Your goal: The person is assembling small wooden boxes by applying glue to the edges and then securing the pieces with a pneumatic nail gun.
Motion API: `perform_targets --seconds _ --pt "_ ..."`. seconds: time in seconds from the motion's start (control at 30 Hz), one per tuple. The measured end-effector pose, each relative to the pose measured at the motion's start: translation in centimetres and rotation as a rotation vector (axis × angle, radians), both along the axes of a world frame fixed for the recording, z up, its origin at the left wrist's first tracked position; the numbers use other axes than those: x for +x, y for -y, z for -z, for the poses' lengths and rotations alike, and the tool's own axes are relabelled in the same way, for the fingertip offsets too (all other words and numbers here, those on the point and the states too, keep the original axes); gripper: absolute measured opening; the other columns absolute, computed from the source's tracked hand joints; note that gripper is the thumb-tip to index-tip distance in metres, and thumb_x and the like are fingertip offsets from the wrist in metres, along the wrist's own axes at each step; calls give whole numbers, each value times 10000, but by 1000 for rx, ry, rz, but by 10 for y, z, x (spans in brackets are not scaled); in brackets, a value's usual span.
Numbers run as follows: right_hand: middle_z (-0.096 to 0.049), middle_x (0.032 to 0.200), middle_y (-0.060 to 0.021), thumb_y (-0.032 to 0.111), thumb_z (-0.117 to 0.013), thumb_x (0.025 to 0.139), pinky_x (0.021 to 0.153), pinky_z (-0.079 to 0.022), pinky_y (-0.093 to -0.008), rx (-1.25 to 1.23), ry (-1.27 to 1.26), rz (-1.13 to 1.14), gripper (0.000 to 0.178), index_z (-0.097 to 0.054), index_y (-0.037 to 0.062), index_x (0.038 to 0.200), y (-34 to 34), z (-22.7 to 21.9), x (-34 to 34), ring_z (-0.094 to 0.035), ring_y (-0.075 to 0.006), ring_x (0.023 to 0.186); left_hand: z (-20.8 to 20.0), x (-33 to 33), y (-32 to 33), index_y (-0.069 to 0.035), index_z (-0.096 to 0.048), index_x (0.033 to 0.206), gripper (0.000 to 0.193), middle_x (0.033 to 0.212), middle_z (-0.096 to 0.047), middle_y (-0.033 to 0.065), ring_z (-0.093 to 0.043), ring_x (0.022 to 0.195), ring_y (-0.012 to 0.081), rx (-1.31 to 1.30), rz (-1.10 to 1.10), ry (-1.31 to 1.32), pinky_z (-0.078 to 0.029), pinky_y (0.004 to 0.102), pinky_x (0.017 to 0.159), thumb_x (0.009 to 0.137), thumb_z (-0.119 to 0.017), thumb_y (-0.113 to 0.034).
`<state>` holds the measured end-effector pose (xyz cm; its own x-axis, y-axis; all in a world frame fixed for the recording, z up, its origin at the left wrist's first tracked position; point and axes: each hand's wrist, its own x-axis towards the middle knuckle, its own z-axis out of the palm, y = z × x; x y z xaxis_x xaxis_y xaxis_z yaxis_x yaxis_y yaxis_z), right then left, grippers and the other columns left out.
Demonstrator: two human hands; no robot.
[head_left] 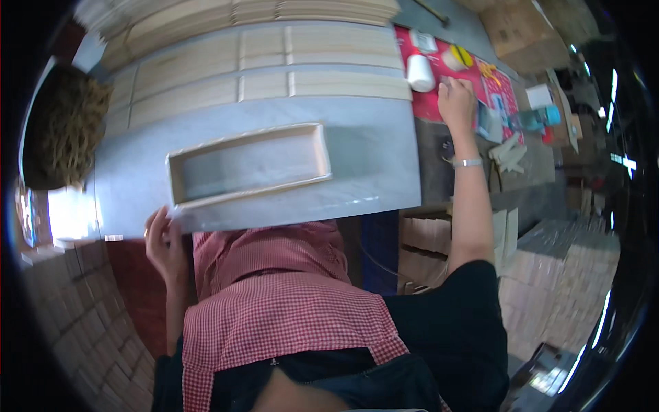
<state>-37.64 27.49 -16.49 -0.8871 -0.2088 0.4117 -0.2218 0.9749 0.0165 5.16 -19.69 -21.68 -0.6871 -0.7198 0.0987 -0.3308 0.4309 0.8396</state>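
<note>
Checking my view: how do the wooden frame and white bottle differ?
The wooden frame is rectangular and open; the white bottle is rounded. The frame is longer than the bottle. The frame lies on the grey tabletop, near the left hand; the bottle is on the red covering, beside the right hand. Both are pale.

A long rectangular frame (248, 165) of pale wood lies on the table (374, 154), its four thin walls joined at the corners and its open side facing up. It sits at a slight slant, the right end farther from the person than the left (the inside shows the same marbled grey as the tabletop). Beyond it to the right, a plain white bottle (421, 73) rests on a red covering (427, 104).
</note>
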Motion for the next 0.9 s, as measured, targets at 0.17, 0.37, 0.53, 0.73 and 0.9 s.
perform_targets --seconds 0.17,0.37,0.53,0.73,0.9 --pt "-668 1127 -226 203 -605 932 851 -564 -480 37 293 328 273 -707 -3 1079 -54 50 -58 -682 -410 955 -74 -12 -40 -27 -687 1173 275 1216 -608 101 -586 962 187 -61 66 -47 -496 288 805 903 -650 10" --pt "-704 1052 -206 215 -687 906 811 -585 -456 -40 348 338 279 -702 -9 1072 -43 31 -56 -706 -377 911 -157 -80 -105 -14 -747 1038 202 1117 -650 111 -594 932 198 455 880 -277 -499 339 791 838 -759 -38" --pt "-721 976 -176 241 -714 889 806 -586 -454 -141 353 380 286 -699 11 1059 -45 28 -27 -713 -367 851 -221 -109 -174 -12 -792 972 140 1081 -685 151 -628 924 197 746 1335 -362 -522 305 804 856 -791 -90" --pt "-719 918 -125 226 -748 869 666 -552 -403 -499 -127 73 274 -675 33 1049 -36 -8 94 -688 -284 715 -237 -123 -215 3 -784 967 101 1087 -680 185 -632 883 200 1134 1702 -503 -531 296 762 900 -718 -36" --pt "-695 888 -87 137 -728 887 598 -494 -305 -682 -131 162 230 -675 10 1071 -40 -8 251 -597 -191 617 -217 -110 -238 32 -762 957 110 1061 -652 162 -597 800 230 1202 1926 -566 -510 314 717 889 -679 5"
